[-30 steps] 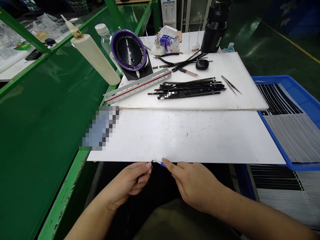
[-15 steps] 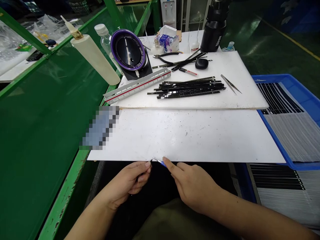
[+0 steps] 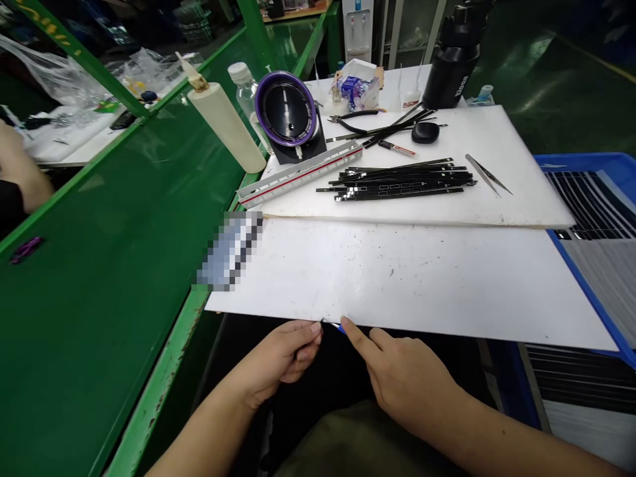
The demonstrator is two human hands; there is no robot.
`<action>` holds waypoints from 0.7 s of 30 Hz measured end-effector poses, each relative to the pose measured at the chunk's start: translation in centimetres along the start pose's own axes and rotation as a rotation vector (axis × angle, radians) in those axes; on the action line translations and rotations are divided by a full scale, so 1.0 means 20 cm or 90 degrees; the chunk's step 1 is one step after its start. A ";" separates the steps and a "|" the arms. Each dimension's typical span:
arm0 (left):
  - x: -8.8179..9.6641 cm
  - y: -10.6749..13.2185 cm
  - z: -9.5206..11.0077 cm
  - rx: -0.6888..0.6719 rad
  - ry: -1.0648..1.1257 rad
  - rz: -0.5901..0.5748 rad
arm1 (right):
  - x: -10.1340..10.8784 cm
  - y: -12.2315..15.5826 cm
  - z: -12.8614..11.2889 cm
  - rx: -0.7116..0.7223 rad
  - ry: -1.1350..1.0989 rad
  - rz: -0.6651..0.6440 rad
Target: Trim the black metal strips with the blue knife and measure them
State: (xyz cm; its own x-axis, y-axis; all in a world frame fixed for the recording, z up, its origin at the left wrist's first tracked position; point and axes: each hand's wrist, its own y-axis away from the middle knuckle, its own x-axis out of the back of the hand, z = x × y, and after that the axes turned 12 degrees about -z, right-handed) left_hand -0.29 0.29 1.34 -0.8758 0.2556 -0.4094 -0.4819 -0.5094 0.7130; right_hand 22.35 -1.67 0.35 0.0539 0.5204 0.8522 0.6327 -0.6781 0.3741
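Observation:
At the front edge of the white board (image 3: 318,278), my left hand (image 3: 285,354) is closed in a pinch, thumb on forefinger. A tiny dark bit sticks out at its fingertips; the rest of the piece is hidden. My right hand (image 3: 410,364) is wrapped round a slim blue-handled tool (image 3: 342,328) with a thin pale metal tip, its forefinger stretched along the handle. That tip points left and reaches the left fingertips; whether it touches the dark bit I cannot tell. Further back, a bundle of black strips (image 3: 397,182) lies on a thick white slab (image 3: 517,205).
Tweezers (image 3: 489,175), a triangular scale ruler (image 3: 303,173), cutting pliers (image 3: 355,120) and a purple-rimmed fan (image 3: 287,109) occupy the slab. A black bottle (image 3: 454,66) stands behind. Blue trays (image 3: 586,285) hold strips at right. A green partition (image 3: 124,265) borders the left; beyond it shows another person's arm (image 3: 22,165).
The view has swung left, so the bench sits further right in the picture. The tool's tip is closer to my left fingertips. Another person's arm has come into view at left.

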 end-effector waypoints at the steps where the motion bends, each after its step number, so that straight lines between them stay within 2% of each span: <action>1: -0.01 0.00 -0.01 -0.004 0.003 0.003 | -0.01 0.00 0.00 0.005 -0.025 0.005; 5: -0.07 0.04 -0.04 -0.050 -0.046 0.018 | 0.00 0.03 0.04 0.049 -0.274 0.065; 8: -0.10 0.07 -0.03 -0.095 -0.116 0.060 | 0.05 0.07 0.06 0.024 -0.383 0.103; 12: -0.11 0.07 -0.02 -0.094 -0.040 0.080 | 0.09 0.09 0.04 0.002 -0.352 0.071; 18: -0.09 0.02 -0.05 -0.068 0.087 0.039 | 0.09 0.06 0.02 -0.009 -0.288 0.038; 21: -0.08 0.00 -0.06 -0.040 0.106 0.013 | 0.09 0.05 0.01 -0.009 -0.258 0.018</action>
State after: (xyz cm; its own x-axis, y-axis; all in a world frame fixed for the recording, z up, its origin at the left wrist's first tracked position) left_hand 1.09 -1.09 1.41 -0.8665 0.1069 -0.4876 -0.4563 -0.5654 0.6870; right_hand 23.35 -1.27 2.21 0.3726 0.6620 0.6504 0.6166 -0.7004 0.3596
